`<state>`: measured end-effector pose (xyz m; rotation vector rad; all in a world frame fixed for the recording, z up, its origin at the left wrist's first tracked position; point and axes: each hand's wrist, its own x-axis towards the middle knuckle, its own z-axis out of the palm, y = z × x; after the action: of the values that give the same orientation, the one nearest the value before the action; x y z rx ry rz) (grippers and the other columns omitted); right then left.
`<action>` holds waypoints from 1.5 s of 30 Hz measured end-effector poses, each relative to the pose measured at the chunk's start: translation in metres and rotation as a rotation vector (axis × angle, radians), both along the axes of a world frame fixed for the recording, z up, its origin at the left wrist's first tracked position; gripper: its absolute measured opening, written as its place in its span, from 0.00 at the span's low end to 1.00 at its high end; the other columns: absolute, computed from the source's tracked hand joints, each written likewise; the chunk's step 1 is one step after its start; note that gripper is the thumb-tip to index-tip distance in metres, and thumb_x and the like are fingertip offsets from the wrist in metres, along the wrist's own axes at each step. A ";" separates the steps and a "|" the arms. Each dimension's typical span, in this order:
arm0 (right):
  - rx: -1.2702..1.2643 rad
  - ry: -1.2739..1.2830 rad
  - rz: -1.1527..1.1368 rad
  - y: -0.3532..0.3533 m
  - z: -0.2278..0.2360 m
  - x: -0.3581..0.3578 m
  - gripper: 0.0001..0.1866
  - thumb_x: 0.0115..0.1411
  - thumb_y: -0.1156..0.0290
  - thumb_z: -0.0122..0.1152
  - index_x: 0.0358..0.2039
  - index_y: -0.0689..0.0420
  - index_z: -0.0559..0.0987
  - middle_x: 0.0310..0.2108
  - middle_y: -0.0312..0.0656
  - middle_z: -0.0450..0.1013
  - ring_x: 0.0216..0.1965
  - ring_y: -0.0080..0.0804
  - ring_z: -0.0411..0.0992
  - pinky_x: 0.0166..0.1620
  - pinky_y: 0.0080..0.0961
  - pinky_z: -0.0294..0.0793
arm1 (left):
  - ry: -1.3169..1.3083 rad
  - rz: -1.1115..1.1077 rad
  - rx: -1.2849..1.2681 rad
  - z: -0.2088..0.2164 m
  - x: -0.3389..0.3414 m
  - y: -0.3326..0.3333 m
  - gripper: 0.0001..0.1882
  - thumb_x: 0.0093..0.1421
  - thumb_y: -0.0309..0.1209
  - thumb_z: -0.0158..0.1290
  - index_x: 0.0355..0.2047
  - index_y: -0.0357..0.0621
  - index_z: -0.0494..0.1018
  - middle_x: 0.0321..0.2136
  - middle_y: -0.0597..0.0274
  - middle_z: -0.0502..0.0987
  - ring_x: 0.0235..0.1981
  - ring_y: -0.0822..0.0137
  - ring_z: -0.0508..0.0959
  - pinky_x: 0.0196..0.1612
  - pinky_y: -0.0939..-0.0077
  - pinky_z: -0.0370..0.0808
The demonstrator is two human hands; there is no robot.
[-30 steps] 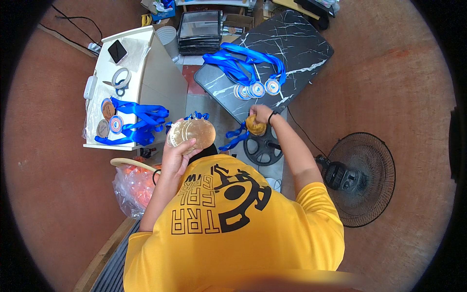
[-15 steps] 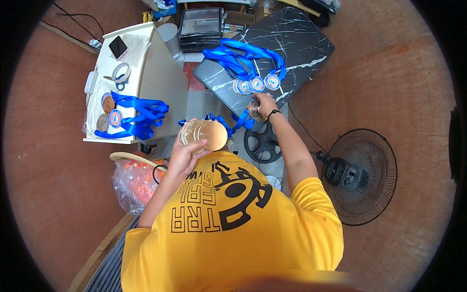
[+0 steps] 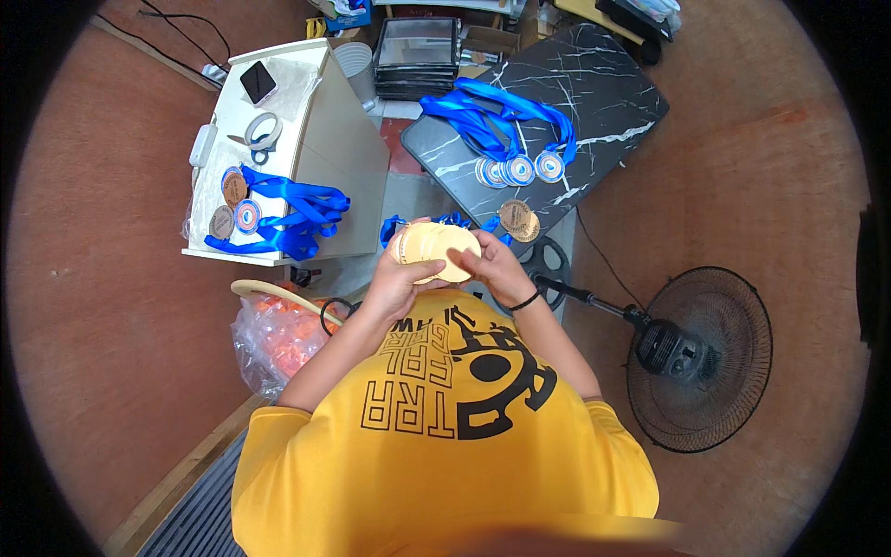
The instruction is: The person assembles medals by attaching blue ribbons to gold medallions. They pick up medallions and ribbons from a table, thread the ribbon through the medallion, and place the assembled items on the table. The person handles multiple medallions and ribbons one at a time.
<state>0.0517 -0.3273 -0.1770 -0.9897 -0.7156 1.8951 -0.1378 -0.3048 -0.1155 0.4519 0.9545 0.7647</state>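
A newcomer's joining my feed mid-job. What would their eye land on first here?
Probably the shiny gold medals at center, held in the left hand with the right hand at their right side, just above the bright yellow shirt. Next, the vivid blue ribbons on the black marbled table, upper right of center.
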 end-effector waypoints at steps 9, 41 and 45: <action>-0.108 0.142 -0.149 -0.008 0.017 0.008 0.23 0.54 0.76 0.66 0.49 0.63 0.69 0.44 0.42 0.73 0.45 0.29 0.74 0.47 0.26 0.76 | -0.175 -0.118 -0.075 0.006 0.002 0.006 0.28 0.59 0.23 0.55 0.59 0.48 0.61 0.52 0.60 0.70 0.48 0.66 0.75 0.43 0.69 0.80; -0.083 0.707 -0.029 -0.024 -0.017 0.033 0.35 0.63 0.37 0.38 0.51 0.58 0.69 0.29 0.50 0.74 0.15 0.31 0.67 0.19 0.26 0.68 | -0.203 0.004 0.008 -0.025 0.019 0.000 0.25 0.67 0.43 0.44 0.62 0.53 0.56 0.55 0.57 0.67 0.56 0.58 0.69 0.55 0.56 0.70; 0.156 -1.038 -0.202 -0.026 0.000 0.024 0.22 0.64 0.47 0.48 0.37 0.57 0.68 0.27 0.53 0.74 0.29 0.46 0.74 0.31 0.33 0.71 | -0.212 0.017 0.017 -0.019 0.016 0.000 0.25 0.67 0.43 0.44 0.61 0.53 0.56 0.56 0.57 0.67 0.56 0.57 0.69 0.55 0.55 0.70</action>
<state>0.0761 -0.3534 -0.1767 -1.8638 -1.2480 1.0316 -0.1219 -0.3051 -0.1346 0.3700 0.7557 0.8199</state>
